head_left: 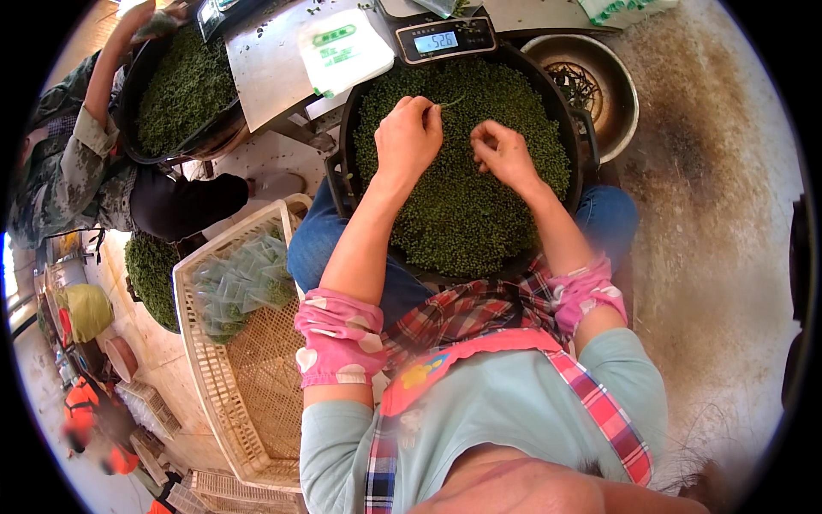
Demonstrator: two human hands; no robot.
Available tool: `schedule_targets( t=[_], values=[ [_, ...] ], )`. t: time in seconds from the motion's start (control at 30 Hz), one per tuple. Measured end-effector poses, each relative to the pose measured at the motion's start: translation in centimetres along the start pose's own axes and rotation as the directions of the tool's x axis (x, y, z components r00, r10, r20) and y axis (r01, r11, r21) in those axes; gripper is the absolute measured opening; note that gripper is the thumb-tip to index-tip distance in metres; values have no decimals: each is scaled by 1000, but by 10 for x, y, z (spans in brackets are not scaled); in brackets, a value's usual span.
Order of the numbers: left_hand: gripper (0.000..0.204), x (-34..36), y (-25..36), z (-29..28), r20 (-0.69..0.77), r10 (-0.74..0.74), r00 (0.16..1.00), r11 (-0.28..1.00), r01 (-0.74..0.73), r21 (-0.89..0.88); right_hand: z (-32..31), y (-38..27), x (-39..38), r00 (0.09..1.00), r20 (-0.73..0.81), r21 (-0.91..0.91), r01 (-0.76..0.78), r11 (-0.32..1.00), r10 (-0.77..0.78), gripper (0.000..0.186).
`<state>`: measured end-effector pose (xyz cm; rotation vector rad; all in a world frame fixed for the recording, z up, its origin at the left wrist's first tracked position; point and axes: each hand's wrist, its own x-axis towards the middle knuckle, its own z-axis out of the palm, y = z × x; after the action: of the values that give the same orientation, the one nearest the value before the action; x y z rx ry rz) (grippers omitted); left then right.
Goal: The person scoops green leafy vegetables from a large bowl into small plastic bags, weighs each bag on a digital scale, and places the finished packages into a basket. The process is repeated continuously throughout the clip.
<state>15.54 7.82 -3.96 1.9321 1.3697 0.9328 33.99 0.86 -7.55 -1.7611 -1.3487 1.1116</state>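
Observation:
My left hand (pixel 411 133) is pinched on a thin green stem (pixel 452 103) over a large black tub (pixel 568 116) heaped with tiny green leafy sprouts (pixel 454 214). My right hand (pixel 498 152) hangs over the same sprouts, to the right of the left one, its fingers curled; what is between them is hidden. The tub rests at my lap between my jeans-clad legs. Just behind it stand a small digital scale (pixel 441 38) and a stack of white bags with green print (pixel 342 50) on a metal table (pixel 261 73).
A steel basin (pixel 625 94) with dark scraps sits right of the tub. At left are a plastic crate (pixel 248 411) with filled clear bags (pixel 240 283), another sprout heap (pixel 150 274), and a co-worker (pixel 81 171) in camouflage beside a second black tub (pixel 133 98) of greens.

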Motion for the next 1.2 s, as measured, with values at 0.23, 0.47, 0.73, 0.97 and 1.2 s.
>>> schedule_targets(
  t=[0.23,0.47,0.73,0.97,1.2],
  values=[
    [19,2,2,1,39,-37,999,999,37,1,-28,-94,74,799,-418,61,500,864,-432,17],
    [23,4,-1,1,69,-6,998,999,10,-49,-31,-99,79,849,-404,97,410,907,-341,28],
    [27,-1,2,7,216,-46,975,966,99,-238,7,-45,1,996,-5,372,87,924,-91,25],
    [25,-5,7,11,366,-58,929,996,77,-39,10,-22,-6,984,-68,147,174,974,-166,16],
    [33,-8,7,9,315,-33,949,999,35,0,-40,-23,7,911,-393,120,182,976,-121,18]
  ],
)
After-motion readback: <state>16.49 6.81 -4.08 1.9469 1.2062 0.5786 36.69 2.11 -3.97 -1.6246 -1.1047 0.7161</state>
